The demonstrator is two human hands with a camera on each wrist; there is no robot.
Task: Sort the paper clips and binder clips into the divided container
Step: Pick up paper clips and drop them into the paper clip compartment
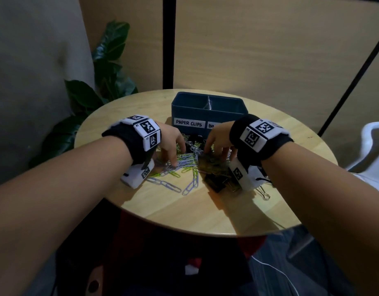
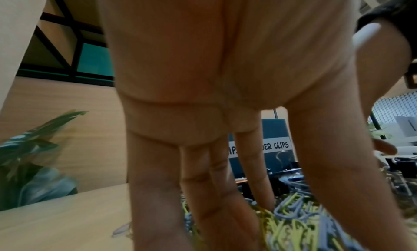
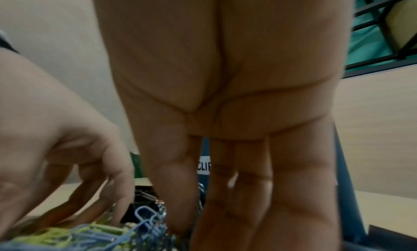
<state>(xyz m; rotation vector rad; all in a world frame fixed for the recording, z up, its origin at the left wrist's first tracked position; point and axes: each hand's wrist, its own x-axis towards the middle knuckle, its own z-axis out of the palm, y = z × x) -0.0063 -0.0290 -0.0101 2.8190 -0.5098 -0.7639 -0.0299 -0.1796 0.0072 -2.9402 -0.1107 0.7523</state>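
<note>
Mixed pile mid-desk: paper clips (image 1: 185, 165) in pale blue/lavender and yellow-green, some linked in chains trailing toward the near edge; black binder clips (image 1: 216, 182) with wire handles bunched on the right side of the pile, one wire handle poking out past the right wrist. Pile sits just in front of the divided container (image 1: 207, 110), a dark blue box on the round wooden desk (image 1: 205, 214), one partition down the middle. White labels on its front: left reads "PAPER CLIPS", right is cut off by the right hand in the head view. Little of the inside shows; something thin and shiny by the partition, can't tell what. Left hand (image 1: 171, 144) fingers pointing down into the paper clips, straight and spread, tips touching the pile, not clamped on anything. Right hand (image 1: 218, 142) same posture over the binder-clip side, fingers extended down onto the pile; whether it pinches a clip I can't tell. The hands are close but apart. Left wrist view adds the fingers (image 2: 155, 192) planted among yellow and blue clips, plus "…ER CLIPS" on the second label, which the head view hides. Right wrist view shows a blue paper clip (image 3: 144, 217) standing up out of the heap and the left hand beside it. Leafy plant (image 1: 107, 67) behind the desk, left.
</note>
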